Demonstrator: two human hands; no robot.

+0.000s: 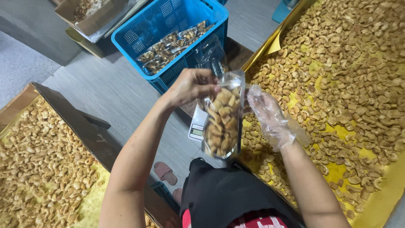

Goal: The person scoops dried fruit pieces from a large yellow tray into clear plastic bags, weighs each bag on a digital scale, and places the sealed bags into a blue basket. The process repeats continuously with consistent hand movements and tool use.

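Our bare left hand pinches the clear, cashew-filled plastic pouch at its top; our gloved right hand, fingers loosely open, touches its side.

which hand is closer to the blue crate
Left. The bare left hand, holding the clear bag of cashews, sits just below the blue crate; the gloved right hand is farther off.

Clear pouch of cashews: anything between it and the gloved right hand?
Nothing visible. The left hand grips the clear pouch at its top edge, and the gloved right hand is right beside the pouch's opening, with only a small open gap between them, above the white scale.
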